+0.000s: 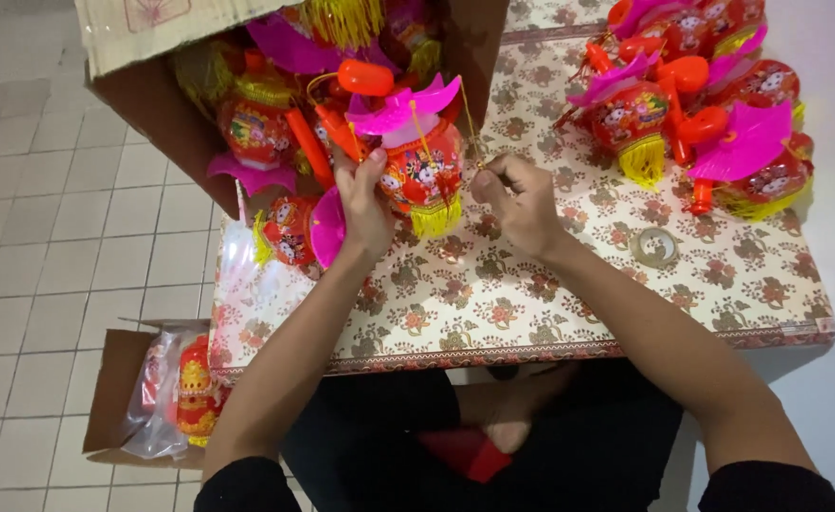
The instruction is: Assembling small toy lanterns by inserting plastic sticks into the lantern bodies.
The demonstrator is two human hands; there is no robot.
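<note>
- Red plastic toy lantern with a pink winged roof and yellow fringe [424,161] sits above the floral-patterned table [531,284], at its 11 o'clock corner.
- Left hand [363,204] grips the lantern's side, fingers wrapped on it.
- Right hand [517,201], at the lantern's 3 o'clock, is closed, pinching a thin yellow string [471,123].
- Open brown cardboard box of similar lanterns [166,114] lies at 10 o'clock.
- Pile of finished lanterns [711,104] rests at 2 o'clock; roll of clear tape [654,246] nearby.

view: single head camera
position: above the near edge of the counter [493,313]
facing: steeply down, close to it
</note>
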